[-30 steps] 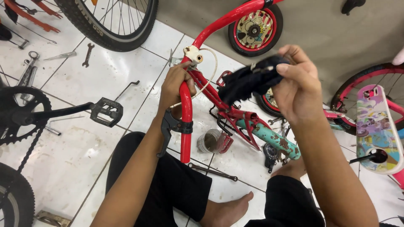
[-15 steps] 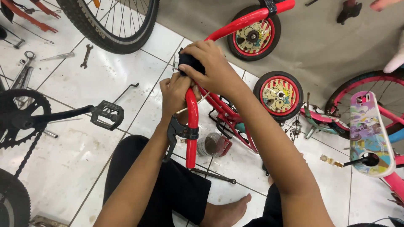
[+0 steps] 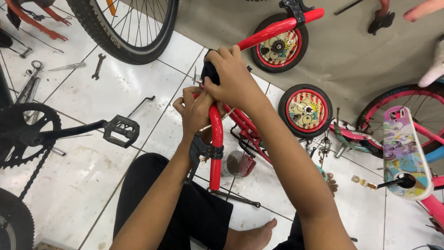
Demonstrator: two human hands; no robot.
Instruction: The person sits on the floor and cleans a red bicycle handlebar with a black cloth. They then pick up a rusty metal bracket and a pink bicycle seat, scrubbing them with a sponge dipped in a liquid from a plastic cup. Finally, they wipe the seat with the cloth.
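Red handlebar [image 3: 216, 139] of a small bicycle, held up over white floor tiles [image 3: 88, 153] at centre of scene, curving from near lap to far right. Right hand [image 3: 231, 78] clamped over a black pad [image 3: 209, 73] at the bend of the bar, fingers curled tight around it. Left hand [image 3: 196, 111] just below, touching the right, fingers pinched on the bar and on something small there; exactly what, impossible to tell. Black brake lever [image 3: 200, 153] clamped on the near stretch of the bar, below the left wrist. Small red-rimmed wheel [image 3: 306, 110] with striped cartoon disc lying to the right, near the right forearm; second such wheel [image 3: 278, 47] farther off, behind the bar's far end. Black pedal and crank [image 3: 121, 129] to the left, joined to a chainring [image 3: 23, 134] at the left edge. Large spoked tyre [image 3: 134, 28] at far left, spanners [image 3: 98, 65] scattered on the tiles beside it. Pink bicycle [image 3: 407, 143] with picture panel at right edge. Bare foot [image 3: 252, 236] near bottom, black shorts [image 3: 194, 217] across the lap.
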